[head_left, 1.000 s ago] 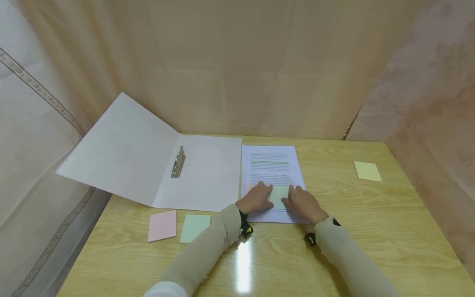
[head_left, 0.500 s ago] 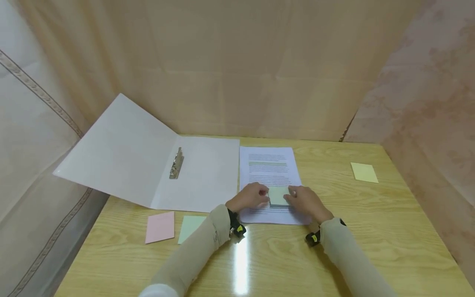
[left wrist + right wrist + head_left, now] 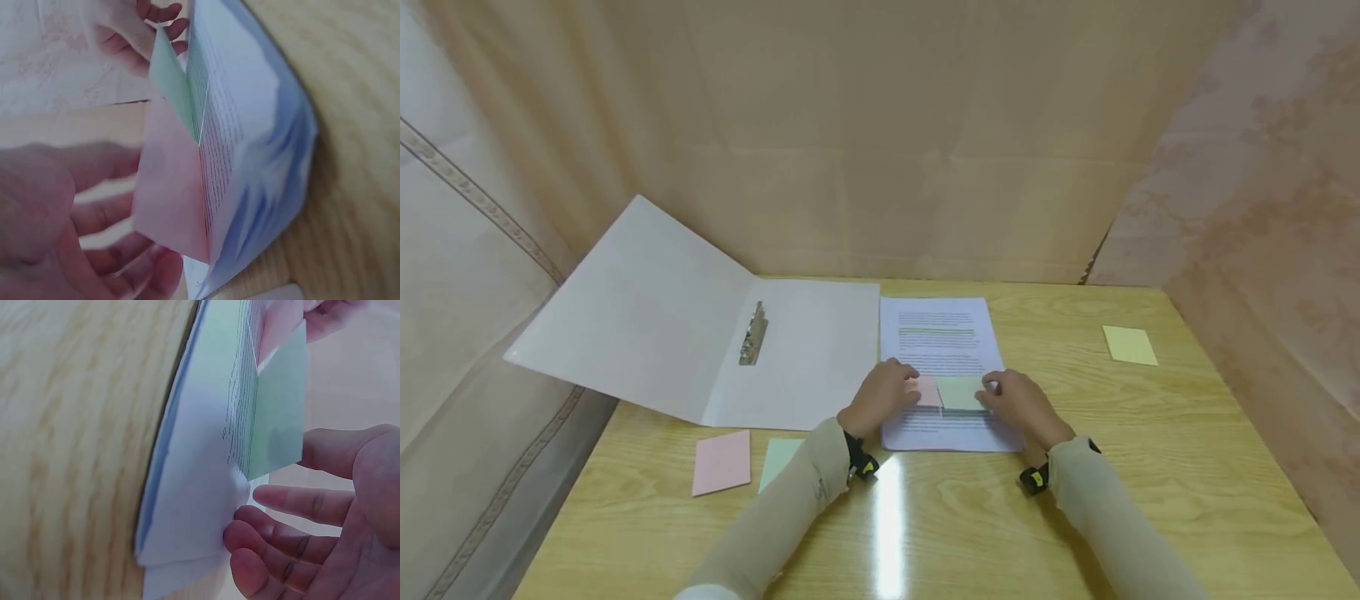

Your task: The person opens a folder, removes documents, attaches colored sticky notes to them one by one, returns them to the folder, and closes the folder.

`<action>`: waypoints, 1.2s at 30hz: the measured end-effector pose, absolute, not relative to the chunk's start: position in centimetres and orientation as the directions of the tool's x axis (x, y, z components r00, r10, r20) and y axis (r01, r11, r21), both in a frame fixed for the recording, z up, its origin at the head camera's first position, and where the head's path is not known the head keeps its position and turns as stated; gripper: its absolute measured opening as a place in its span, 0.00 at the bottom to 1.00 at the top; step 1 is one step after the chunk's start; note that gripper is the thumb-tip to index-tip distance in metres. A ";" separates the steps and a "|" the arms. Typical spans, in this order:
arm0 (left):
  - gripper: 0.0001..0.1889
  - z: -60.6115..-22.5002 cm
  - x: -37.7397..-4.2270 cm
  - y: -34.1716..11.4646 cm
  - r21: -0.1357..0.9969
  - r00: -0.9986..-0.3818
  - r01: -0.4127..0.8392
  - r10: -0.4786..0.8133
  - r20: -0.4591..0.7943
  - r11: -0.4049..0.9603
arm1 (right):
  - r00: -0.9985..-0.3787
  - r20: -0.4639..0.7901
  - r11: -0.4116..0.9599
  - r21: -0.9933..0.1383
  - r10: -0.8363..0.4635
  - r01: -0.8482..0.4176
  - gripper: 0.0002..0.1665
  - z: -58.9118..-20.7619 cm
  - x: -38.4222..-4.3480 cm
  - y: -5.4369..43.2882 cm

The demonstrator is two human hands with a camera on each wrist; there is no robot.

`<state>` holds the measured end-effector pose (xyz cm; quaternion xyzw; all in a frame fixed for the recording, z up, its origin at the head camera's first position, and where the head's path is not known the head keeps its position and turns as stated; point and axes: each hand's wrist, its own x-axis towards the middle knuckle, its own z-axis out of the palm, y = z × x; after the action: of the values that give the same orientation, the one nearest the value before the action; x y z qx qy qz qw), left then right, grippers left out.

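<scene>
A pink sticky note (image 3: 928, 392) and a green sticky note (image 3: 961, 393) stand side by side on a printed sheet (image 3: 938, 342) with one green line. Both tilt up off the page in the wrist views. My left hand (image 3: 883, 393) is at the outer side of the pink note (image 3: 169, 181), thumb and fingertips partly hidden behind its edge. At the outer side of the green note (image 3: 278, 412), my right hand (image 3: 1021, 404) has its thumb against the raised edge and its other fingers loosely bent beside the paper.
An open white folder (image 3: 820, 350) with a metal clip (image 3: 753, 335) lies left of the sheets. In front of it are a pink pad (image 3: 722, 463) and a green pad (image 3: 778, 461), partly behind my left sleeve. A yellow pad (image 3: 1131, 345) lies at the right.
My left hand has moved left from the green note to the pink note, uncovering it. The lower edge of the green note has risen from the page. My right hand stays beside it.
</scene>
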<state>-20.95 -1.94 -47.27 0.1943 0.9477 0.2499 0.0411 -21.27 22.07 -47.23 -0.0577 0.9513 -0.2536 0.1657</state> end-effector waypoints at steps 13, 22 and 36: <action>0.32 -48.3 -18.3 -1.6 0.254 -0.795 0.563 0.600 -0.095 0.786 | -0.926 -0.324 0.868 -0.496 -0.192 -0.006 0.32 -47.5 -22.1 21.8; 0.31 -48.0 -18.1 -1.5 0.205 -0.800 0.567 0.593 -0.092 0.798 | -0.930 -0.302 0.863 -0.505 -0.209 -0.030 0.30 -47.2 -21.7 21.7; 0.19 -47.7 -18.0 -1.0 0.149 -0.725 0.672 0.686 -0.070 0.725 | -0.920 -0.347 0.861 -0.508 -0.181 0.022 0.29 -47.3 -21.1 22.3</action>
<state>-18.01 -0.98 -47.68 0.3661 0.9269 0.0569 0.0601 -21.13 22.31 -47.32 -0.0420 0.9447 -0.2601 0.1953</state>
